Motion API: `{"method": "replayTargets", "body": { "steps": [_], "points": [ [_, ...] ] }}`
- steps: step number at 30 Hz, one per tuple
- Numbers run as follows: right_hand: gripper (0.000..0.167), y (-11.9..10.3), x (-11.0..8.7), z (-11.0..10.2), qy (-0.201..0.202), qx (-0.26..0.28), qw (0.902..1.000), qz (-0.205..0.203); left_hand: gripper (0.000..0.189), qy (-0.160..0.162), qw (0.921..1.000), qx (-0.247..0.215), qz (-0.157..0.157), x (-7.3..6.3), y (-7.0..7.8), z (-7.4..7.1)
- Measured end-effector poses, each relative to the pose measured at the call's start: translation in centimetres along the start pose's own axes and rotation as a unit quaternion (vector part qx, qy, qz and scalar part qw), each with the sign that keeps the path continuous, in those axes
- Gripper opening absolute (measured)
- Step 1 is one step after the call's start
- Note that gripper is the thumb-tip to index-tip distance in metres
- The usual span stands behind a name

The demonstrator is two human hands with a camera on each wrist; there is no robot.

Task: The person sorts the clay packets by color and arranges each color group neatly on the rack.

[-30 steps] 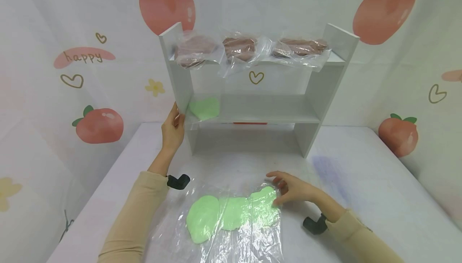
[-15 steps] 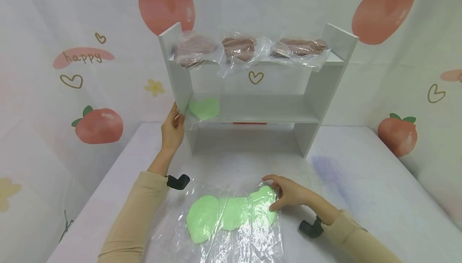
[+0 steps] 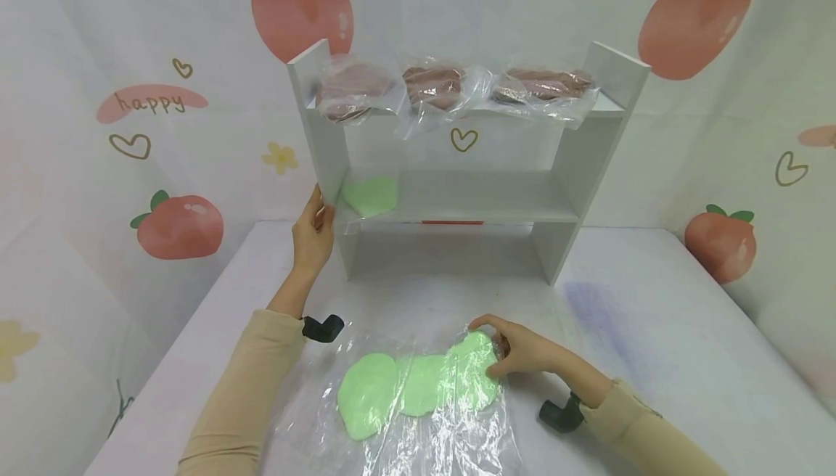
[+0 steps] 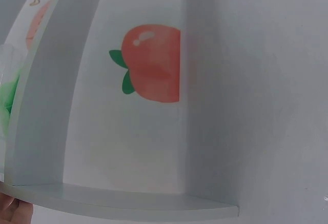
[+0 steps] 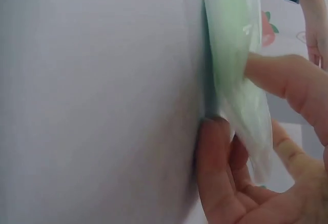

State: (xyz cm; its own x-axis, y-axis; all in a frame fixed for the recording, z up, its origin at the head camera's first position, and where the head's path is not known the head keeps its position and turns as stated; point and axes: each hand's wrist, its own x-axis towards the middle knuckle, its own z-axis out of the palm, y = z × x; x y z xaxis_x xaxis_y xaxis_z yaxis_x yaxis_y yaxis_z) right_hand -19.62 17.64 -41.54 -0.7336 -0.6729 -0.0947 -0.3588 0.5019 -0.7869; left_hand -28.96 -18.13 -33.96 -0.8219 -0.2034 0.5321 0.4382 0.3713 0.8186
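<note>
My right hand [image 3: 522, 349] pinches the right edge of a clear plastic bag with a flat light-green piece [image 3: 473, 374] of soft, dough-like material inside. In the right wrist view the thumb lies on the green face of the bag [image 5: 230, 39], and curled fingers [image 5: 215, 157] reach under it. Two similar bagged green pieces, a middle one [image 3: 419, 385] and a left one [image 3: 367, 396], lie beside it on the table. My left hand [image 3: 313, 233] holds the left side panel of a white shelf [image 3: 329, 164] by its edge. Only its fingertips show in the left wrist view.
On the middle shelf board [image 3: 483, 193], a bagged green piece [image 3: 371, 197] stands at the left end. Along the top board lie three bagged brown pieces: left [image 3: 355, 91], middle [image 3: 434, 88] and right [image 3: 545, 86]. A fruit-printed cloth [image 3: 215, 11] hangs behind the white table [image 3: 627, 316].
My right hand has moved slightly left and closed on the rightmost green bag, whose edge has shifted and risen a little. The left hand has stayed on the shelf.
</note>
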Motion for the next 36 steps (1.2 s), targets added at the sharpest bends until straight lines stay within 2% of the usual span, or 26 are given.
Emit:
{"method": "replayTargets", "body": {
  "steps": [5, 9, 13, 19, 24, 33, 36],
  "points": [
    [0.066, -0.1, -0.1, -0.1, 0.012, 0.004, 0.9999, -0.010, 0.050, -0.001, 1.0000, -0.002, 0.000, 0.1, 0.0, 0.0],
    [0.065, 0.2, -0.1, -0.3, 0.004, 0.013, 0.9997, -0.019, 0.049, -0.001, 1.0000, 0.000, 0.002, 0.1, 0.0, 0.0],
    [0.058, 0.1, -0.1, -0.8, 0.008, 0.016, 0.9996, -0.023, 0.050, -0.002, 1.0000, 0.001, 0.002, 0.1, 0.1, 0.0],
    [0.039, 0.1, -0.2, -1.6, 0.042, 0.027, 0.9983, -0.031, 0.050, 0.000, 0.9999, 0.009, 0.008, 0.1, -0.1, 0.0],
    [0.030, 0.3, -0.3, -2.2, 0.085, 0.016, 0.9957, -0.033, 0.049, -0.001, 0.9999, 0.011, 0.012, 0.1, -0.2, 0.0],
    [0.027, 0.3, -0.5, -2.7, 0.138, 0.061, 0.9884, 0.017, 0.049, 0.001, 0.9999, 0.012, 0.012, 0.0, -0.3, -0.1],
    [0.026, 0.1, -0.5, -2.9, 0.157, 0.071, 0.9847, 0.023, 0.050, -0.001, 0.9999, 0.010, 0.008, 0.0, -0.2, -0.1]
  ]
}}
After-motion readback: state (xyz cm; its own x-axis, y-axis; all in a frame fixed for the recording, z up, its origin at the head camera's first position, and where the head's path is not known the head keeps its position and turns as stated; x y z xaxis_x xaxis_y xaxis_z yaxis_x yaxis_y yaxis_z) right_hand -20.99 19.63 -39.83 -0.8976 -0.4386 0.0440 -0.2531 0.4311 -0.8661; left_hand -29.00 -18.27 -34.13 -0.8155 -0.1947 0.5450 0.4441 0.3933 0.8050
